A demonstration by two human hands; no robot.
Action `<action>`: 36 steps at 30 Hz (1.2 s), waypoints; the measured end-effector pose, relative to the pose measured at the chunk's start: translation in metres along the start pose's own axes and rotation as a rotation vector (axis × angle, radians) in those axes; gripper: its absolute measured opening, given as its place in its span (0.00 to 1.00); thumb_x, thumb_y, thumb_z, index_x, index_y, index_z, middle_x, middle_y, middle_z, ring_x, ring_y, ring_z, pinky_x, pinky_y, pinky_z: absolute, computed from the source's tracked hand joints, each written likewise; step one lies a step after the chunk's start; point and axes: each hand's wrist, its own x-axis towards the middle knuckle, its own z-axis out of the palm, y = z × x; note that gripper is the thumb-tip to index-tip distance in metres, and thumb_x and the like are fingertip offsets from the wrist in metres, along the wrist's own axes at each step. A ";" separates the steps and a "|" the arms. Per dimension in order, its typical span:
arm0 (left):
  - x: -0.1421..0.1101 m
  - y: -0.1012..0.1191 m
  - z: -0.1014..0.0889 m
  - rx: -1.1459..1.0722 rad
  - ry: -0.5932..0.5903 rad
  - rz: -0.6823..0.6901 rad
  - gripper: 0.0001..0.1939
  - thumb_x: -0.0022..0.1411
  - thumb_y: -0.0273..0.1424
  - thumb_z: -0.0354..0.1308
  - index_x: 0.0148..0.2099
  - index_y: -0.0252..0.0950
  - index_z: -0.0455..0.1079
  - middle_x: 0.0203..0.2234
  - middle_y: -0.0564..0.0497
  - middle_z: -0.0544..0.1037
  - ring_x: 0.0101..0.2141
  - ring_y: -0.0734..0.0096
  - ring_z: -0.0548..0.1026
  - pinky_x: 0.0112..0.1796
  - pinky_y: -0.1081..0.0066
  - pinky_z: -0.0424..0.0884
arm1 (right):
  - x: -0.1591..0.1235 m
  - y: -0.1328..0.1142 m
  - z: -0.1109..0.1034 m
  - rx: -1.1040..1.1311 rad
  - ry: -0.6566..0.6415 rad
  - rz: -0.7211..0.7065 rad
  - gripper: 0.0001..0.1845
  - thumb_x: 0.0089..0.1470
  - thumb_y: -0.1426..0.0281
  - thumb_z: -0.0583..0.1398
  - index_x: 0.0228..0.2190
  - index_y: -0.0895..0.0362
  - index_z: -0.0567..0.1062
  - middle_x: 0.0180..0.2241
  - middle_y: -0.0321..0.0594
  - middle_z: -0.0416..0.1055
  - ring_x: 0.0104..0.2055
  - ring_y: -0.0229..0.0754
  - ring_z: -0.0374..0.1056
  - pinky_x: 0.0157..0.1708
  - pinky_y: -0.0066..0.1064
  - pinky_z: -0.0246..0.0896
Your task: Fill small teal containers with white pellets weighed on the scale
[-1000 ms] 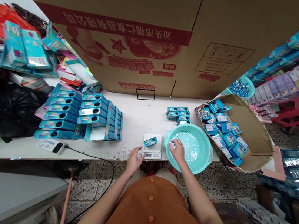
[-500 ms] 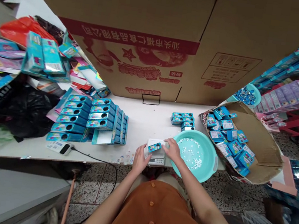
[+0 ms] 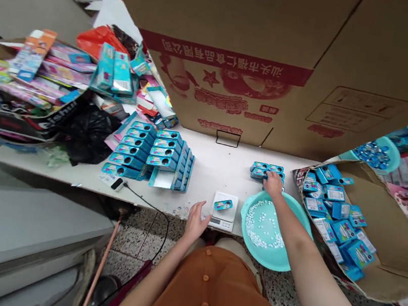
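Observation:
A small blue box (image 3: 223,205) with a round window lies on the pan of a white digital scale (image 3: 228,216). At the scale's left side is my left hand (image 3: 196,221), fingers spread and holding nothing. Beyond the basin, my right hand (image 3: 274,185) is over the front of a cluster of small blue boxes (image 3: 260,166). Its fingers are curled down on a box there, and the hand partly hides it. Below my right forearm sits a turquoise basin (image 3: 272,259) with many small white pieces in it.
Stacked blue boxes (image 3: 168,150) stand on the left of the white table (image 3: 208,159). A large carton (image 3: 242,25) walls off the back. An open cardboard box (image 3: 397,243) of blue packs is at right, near a bowl of blue pieces (image 3: 376,153). A cable (image 3: 150,207) hangs over the front edge.
My right hand has left the scale and moved right and away to the box cluster. My left hand stays by the scale, off the box. The view has turned.

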 end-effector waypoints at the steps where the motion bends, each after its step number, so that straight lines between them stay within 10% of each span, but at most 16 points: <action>1: -0.003 -0.001 -0.002 0.006 0.009 -0.013 0.24 0.60 0.31 0.55 0.57 0.34 0.56 0.48 0.40 0.66 0.51 0.48 0.64 0.52 0.48 0.63 | 0.002 0.001 0.003 -0.031 -0.014 0.007 0.21 0.53 0.71 0.56 0.50 0.61 0.70 0.54 0.53 0.62 0.56 0.53 0.57 0.54 0.41 0.54; 9: -0.011 0.002 -0.003 0.026 -0.016 -0.034 0.22 0.62 0.31 0.52 0.58 0.34 0.56 0.49 0.39 0.65 0.53 0.48 0.62 0.53 0.48 0.63 | 0.000 0.006 0.007 -0.186 -0.017 -0.097 0.12 0.54 0.70 0.55 0.38 0.59 0.76 0.50 0.51 0.63 0.51 0.53 0.57 0.47 0.40 0.56; 18: 0.037 0.028 0.025 0.164 -0.193 0.203 0.34 0.56 0.24 0.59 0.62 0.32 0.51 0.56 0.38 0.62 0.59 0.48 0.55 0.58 0.51 0.58 | -0.012 -0.022 -0.001 -0.129 0.010 -0.235 0.13 0.55 0.75 0.54 0.41 0.60 0.74 0.55 0.51 0.63 0.53 0.51 0.58 0.52 0.40 0.55; 26: 0.063 0.017 0.038 0.241 -0.287 0.240 0.36 0.50 0.24 0.66 0.60 0.32 0.56 0.54 0.37 0.63 0.58 0.43 0.56 0.57 0.49 0.57 | -0.070 -0.054 -0.050 0.225 0.176 -0.185 0.11 0.59 0.70 0.52 0.40 0.56 0.72 0.53 0.45 0.66 0.54 0.46 0.61 0.51 0.36 0.58; 36: 0.071 0.038 0.031 0.321 -0.436 0.339 0.17 0.54 0.22 0.60 0.47 0.35 0.66 0.40 0.42 0.70 0.43 0.48 0.68 0.44 0.56 0.66 | -0.148 -0.070 -0.078 0.394 0.331 -0.059 0.09 0.59 0.64 0.53 0.36 0.55 0.70 0.47 0.46 0.68 0.53 0.45 0.63 0.50 0.35 0.59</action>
